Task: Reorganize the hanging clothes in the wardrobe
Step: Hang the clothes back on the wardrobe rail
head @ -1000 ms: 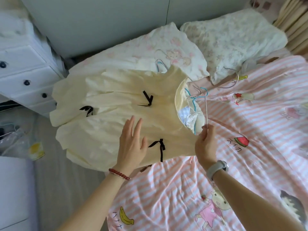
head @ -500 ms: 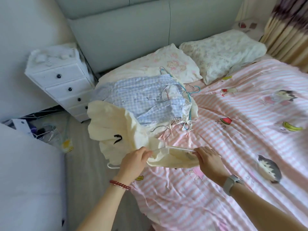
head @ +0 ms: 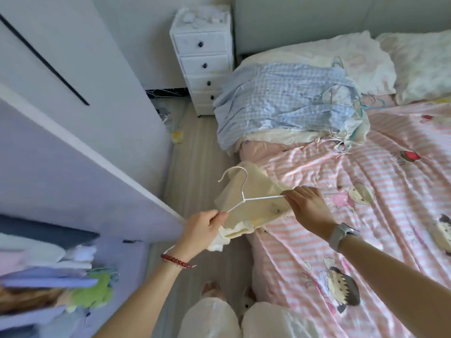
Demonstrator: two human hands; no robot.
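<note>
Here, you hold the white wire hanger (head: 246,200) at centre frame with the cream garment (head: 253,191) draped under it, just off the left edge of the bed (head: 366,215). Your left hand (head: 203,228) pinches the lower-left end of the hanger's shoulder bar, and your right hand (head: 308,207) grips its right end, so the bar runs between them from lower left up to the right, with the hook (head: 233,173) rising toward the upper left. That hook points toward the open wardrobe door (head: 80,162) filling the left of the frame, and the hanging clothes (head: 56,284) sit blurred at lower left, nearest your left hand; the rail itself is not visible. Judged from this, the swing to the wardrobe goes leftward, led by the left hand. At upper right a blue checked garment (head: 285,103) lies on the bed near the pillows (head: 361,57), its hangers (head: 358,106) at its right end. A white drawer unit (head: 203,57) stands at upper centre beside the bed, on a pale floor (head: 192,147).
</note>
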